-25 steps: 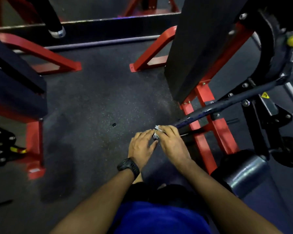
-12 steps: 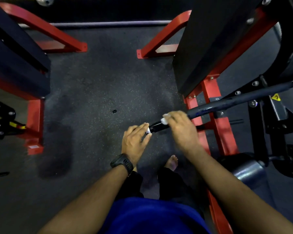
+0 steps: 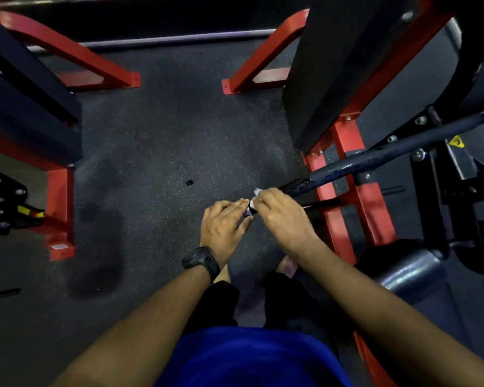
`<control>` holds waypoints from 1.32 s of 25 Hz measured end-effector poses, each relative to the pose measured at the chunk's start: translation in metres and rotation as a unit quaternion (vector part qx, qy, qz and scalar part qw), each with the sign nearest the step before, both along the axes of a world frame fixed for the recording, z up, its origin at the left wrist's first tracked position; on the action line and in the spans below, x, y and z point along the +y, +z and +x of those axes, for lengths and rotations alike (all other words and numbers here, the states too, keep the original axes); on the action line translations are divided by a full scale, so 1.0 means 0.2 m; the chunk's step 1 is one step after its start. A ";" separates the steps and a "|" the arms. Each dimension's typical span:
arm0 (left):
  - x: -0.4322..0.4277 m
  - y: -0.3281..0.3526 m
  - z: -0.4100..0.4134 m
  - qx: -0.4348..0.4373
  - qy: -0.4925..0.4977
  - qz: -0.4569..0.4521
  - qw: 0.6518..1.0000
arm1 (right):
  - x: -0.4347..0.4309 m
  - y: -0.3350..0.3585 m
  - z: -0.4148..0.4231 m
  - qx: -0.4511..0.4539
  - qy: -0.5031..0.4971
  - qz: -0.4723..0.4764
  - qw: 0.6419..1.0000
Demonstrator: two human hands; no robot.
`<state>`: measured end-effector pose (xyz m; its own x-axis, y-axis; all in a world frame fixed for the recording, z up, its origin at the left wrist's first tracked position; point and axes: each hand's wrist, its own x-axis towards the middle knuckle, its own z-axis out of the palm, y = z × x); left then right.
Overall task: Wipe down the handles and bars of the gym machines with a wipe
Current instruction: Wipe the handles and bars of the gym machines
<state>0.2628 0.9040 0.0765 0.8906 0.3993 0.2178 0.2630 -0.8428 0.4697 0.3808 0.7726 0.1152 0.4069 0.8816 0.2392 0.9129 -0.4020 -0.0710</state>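
closest in, a blue shirt (image 3: 249,358) fills the bottom edge, with a bare foot (image 3: 288,265) on the floor (image 3: 165,152) under the right wrist. the left wrist wears a black watch (image 3: 200,259). the left hand (image 3: 222,229) reaches forward with its fingers (image 3: 232,206) lying almost straight and close together; the free end of the handle (image 3: 248,213) sits between these fingertips and the thumb, touching them. just to the right, the right hand (image 3: 284,217) has its fingers curled down round the handle, holding a white wipe (image 3: 257,192) against it. a crumpled corner of the wipe shows above the right knuckles, and another bit shows where the two hands meet. beyond the right fingers the dark bar (image 3: 375,160) runs up and to the right, its paint chipped. it crosses a red frame (image 3: 344,174) and passes a yellow warning sticker (image 3: 456,141). right of the right forearm lies a grey roller pad (image 3: 408,272). farther off, above the bar, a tall black pad (image 3: 341,65) leans. far left of the left fingers stands another red frame (image 3: 76,60).
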 end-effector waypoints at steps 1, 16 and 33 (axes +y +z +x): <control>0.00 0.00 0.00 -0.003 -0.004 0.009 1.000 | -0.03 0.00 0.01 -0.008 0.024 0.000 1.000; 0.01 -0.04 0.02 -0.013 -0.007 0.044 0.999 | 0.24 -0.10 -0.32 0.580 -0.486 0.517 0.400; 0.00 -0.01 0.04 0.024 0.032 0.006 0.999 | 0.05 -0.01 -0.15 0.195 -0.251 0.184 0.930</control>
